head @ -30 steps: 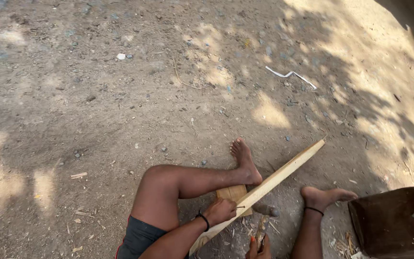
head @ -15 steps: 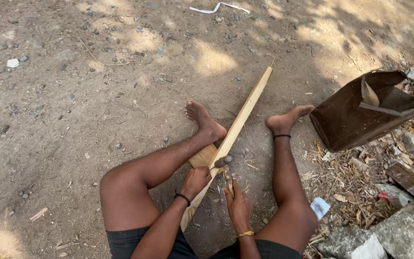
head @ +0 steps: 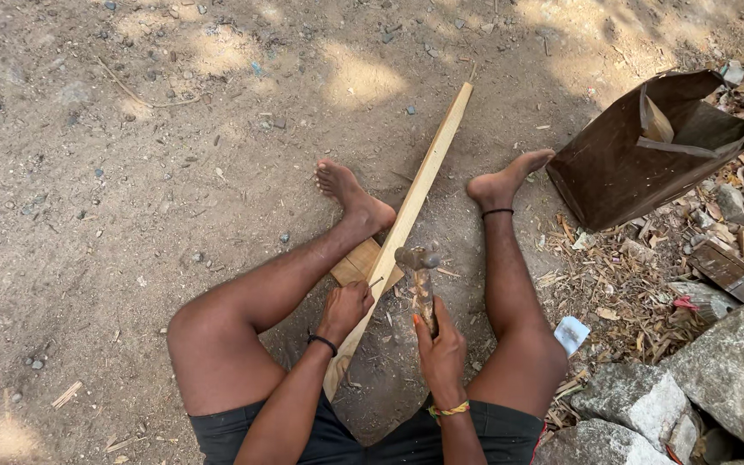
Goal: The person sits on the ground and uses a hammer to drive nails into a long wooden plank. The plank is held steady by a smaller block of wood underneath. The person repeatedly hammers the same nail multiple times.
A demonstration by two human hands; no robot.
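The scene lies outdoors on bare, dusty ground (head: 131, 198) strewn with small pebbles and twigs. Dappled sunlight falls in bright patches along the top of the frame, with shade between them. At the upper right a dark brown box (head: 622, 172) stands open. Wood chips and scraps (head: 639, 284) litter the right side, and large grey stones (head: 725, 379) fill the lower right corner.

A dark brown box of thin sheet (head: 622, 164) lies tipped on bare dirt ground (head: 131, 172), beside grey rough stones (head: 725, 370) and scattered wood chips (head: 630, 284)
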